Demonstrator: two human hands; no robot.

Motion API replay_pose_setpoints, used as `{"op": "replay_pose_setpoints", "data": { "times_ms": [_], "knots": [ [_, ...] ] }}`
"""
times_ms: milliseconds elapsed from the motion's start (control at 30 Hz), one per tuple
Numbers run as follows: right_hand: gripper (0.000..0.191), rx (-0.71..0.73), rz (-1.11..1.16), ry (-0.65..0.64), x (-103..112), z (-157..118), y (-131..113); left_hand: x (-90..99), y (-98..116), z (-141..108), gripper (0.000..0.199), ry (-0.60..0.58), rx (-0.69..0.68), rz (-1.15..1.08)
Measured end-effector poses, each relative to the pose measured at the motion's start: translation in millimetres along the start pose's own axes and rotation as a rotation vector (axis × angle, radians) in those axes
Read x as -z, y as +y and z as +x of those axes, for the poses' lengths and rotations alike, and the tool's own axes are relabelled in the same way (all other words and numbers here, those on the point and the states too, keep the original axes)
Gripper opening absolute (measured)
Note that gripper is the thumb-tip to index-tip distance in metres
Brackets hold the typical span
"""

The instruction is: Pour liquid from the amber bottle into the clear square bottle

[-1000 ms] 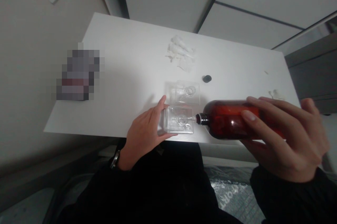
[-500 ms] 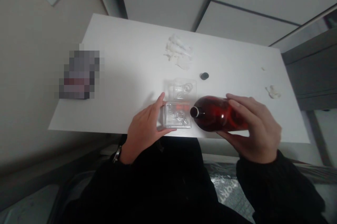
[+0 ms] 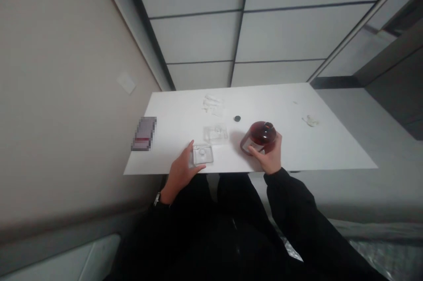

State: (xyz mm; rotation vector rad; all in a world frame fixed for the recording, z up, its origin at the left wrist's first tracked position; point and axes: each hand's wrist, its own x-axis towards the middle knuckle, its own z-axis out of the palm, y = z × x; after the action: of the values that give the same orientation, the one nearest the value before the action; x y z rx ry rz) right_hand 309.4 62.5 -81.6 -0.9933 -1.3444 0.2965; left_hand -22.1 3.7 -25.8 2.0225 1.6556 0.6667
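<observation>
Left grip (image 3: pixel 180 173) spread, holding clear plastic tray (image 3: pixel 202 155) at counter (image 3: pixel 297 153) front edge; right grip (image 3: pixel 269 156) curled round amber bottle (image 3: pixel 259 135); second tray (image 3: pixel 215 134), black cap (image 3: pixel 237 118) lying apart.

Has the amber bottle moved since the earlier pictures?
Yes: the amber bottle has shifted rightward of the black disc, and its neck now points up instead of sideways.

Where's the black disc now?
In the head view, the black disc lies on the white table, up-right of the clear plastic tray, up-left of the amber bottle.
</observation>
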Motion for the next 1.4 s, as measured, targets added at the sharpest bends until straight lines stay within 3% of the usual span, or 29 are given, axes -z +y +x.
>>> {"op": "replay_pose_setpoints", "data": {
  "times_ms": [167,267,467,700,900,1067,1233,1400],
  "knots": [
    [0.089,-0.330,0.183,-0.007,0.9,-3.1,-3.9,6.1,-19.4,4.8,0.095,0.004,0.025,0.010],
    [0.095,-0.438,0.234,0.006,2.1,-4.7,-7.5,9.4,-27.7,10.0,0.098,0.001,0.025,0.011],
    [0.093,-0.460,0.232,-0.029,3.1,-3.3,-8.9,16.8,-27.8,24.8,0.099,-0.003,0.005,0.007],
    [0.087,-0.455,0.243,-0.032,2.0,0.8,-18.7,19.5,-23.5,62.8,0.100,-0.009,-0.045,-0.003],
    [0.086,-0.458,0.199,-0.102,5.0,0.6,-17.1,30.9,6.5,89.4,0.124,-0.055,-0.146,-0.008],
    [0.090,-0.487,0.202,-0.113,3.8,-5.4,-11.6,29.4,31.9,107.6,0.124,-0.113,-0.177,0.011],
    [0.089,-0.494,0.207,-0.066,-1.7,-10.2,-11.3,20.3,36.3,111.3,0.118,-0.112,-0.150,0.019],
    [0.092,-0.484,0.153,-0.023,-1.3,-10.7,-12.0,15.4,33.5,93.6,0.123,-0.145,-0.170,0.004]
  ]
}}
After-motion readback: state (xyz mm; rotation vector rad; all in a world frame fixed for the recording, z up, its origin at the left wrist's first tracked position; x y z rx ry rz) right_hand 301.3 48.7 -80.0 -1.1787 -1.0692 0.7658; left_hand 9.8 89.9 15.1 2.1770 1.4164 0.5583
